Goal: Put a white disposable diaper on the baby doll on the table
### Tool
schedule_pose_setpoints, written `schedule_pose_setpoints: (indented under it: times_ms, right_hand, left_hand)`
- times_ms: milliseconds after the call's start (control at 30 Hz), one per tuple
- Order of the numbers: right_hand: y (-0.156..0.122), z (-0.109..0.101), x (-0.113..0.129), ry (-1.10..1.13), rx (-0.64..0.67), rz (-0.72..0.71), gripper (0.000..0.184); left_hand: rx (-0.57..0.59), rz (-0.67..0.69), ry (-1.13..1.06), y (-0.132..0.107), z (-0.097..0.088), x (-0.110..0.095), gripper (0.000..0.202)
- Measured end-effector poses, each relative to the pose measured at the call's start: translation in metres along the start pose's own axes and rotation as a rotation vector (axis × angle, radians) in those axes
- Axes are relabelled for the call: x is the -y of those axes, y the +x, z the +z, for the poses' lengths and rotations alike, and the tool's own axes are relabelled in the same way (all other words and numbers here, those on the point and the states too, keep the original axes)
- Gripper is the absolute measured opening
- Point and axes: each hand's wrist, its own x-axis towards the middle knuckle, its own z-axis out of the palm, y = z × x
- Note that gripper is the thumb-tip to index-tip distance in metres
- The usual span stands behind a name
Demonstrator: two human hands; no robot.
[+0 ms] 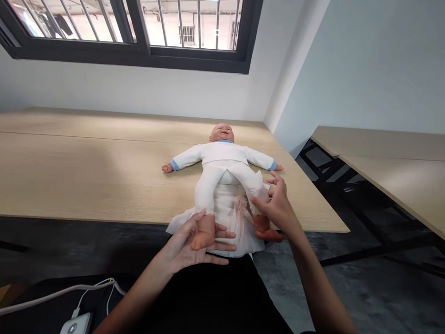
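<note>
A baby doll in a white outfit with blue cuffs lies on its back on the wooden table, arms spread and legs toward me. Between and under its legs is an unfolded diaper, its near end hanging past the table edge. My left hand is around the doll's bare left-side foot, thumb by the ankle and fingers stretched out behind it, over the diaper. Beside the other leg, my right hand has its thumb against the white trouser leg and its fingers apart; part of its grip is hidden.
A barred window is in the wall behind the table. At the right stands a second table with black legs. Lower left, a white device with a cable lies on a dark surface.
</note>
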Motion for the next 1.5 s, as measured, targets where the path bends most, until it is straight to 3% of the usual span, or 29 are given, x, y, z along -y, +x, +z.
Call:
schedule_pose_setpoints:
  times_ms: [133,233,300,433,533,667,767,833,967,1067,1133,1200,1267,1367,1500]
  right_hand:
    - [0.015,-0.018,-0.005,-0.088,0.048,0.019,0.090]
    - [0.017,-0.020,-0.008,-0.126,0.081,0.002,0.083]
    - [0.009,-0.017,-0.004,-0.186,0.031,-0.055,0.077]
    - [-0.031,0.001,0.023,-0.432,-0.117,-0.402,0.054]
    - [-0.066,0.024,0.044,-0.493,0.082,-0.769,0.053]
    - [-0.081,0.038,0.048,-0.568,0.163,-0.920,0.015]
    - [-0.062,0.020,0.045,-0.536,0.118,-0.890,0.025]
    - [-0.041,0.001,0.050,-0.518,0.065,-0.826,0.022]
    - [0.026,-0.019,0.074,-0.603,-0.032,-0.727,0.017]
    - [0.090,-0.004,0.087,-0.679,0.046,-0.744,0.018]
    - [0.129,0.016,0.087,-0.679,0.185,-0.730,0.020]
    - [0.156,0.036,0.080,-0.691,0.372,-0.635,0.023]
    - [0.169,0.052,0.069,-0.723,0.459,-0.537,0.028]
    - [0.170,0.058,0.055,-0.726,0.306,-0.514,0.027]
    - [0.151,0.038,0.052,-0.654,-0.007,-0.622,0.032]
  left_hand:
    - [-0.175,0.061,0.180,-0.016,0.000,-0.012,0.052]
    - [-0.343,0.093,0.471,-0.024,-0.002,-0.018,0.053]
    - [-0.425,0.101,0.630,-0.027,-0.003,-0.022,0.058]
    - [-0.463,0.097,0.728,-0.029,-0.006,-0.026,0.061]
    - [-0.404,0.115,0.695,-0.027,-0.007,-0.026,0.064]
    - [-0.355,0.112,0.659,-0.025,-0.006,-0.026,0.061]
    - [-0.336,0.115,0.618,-0.028,-0.004,-0.028,0.057]
    - [-0.315,0.109,0.581,-0.030,-0.005,-0.027,0.058]
    - [-0.307,0.088,0.531,-0.023,-0.006,-0.014,0.061]
    - [-0.279,0.082,0.484,-0.008,-0.002,0.000,0.061]
    - [-0.237,0.083,0.444,0.003,0.003,0.009,0.062]
    - [-0.208,0.088,0.402,0.012,0.009,0.017,0.062]
    - [-0.197,0.094,0.357,0.017,0.013,0.022,0.063]
    - [-0.207,0.100,0.330,0.020,0.018,0.025,0.062]
    - [-0.326,0.222,0.337,0.020,0.019,0.017,0.064]
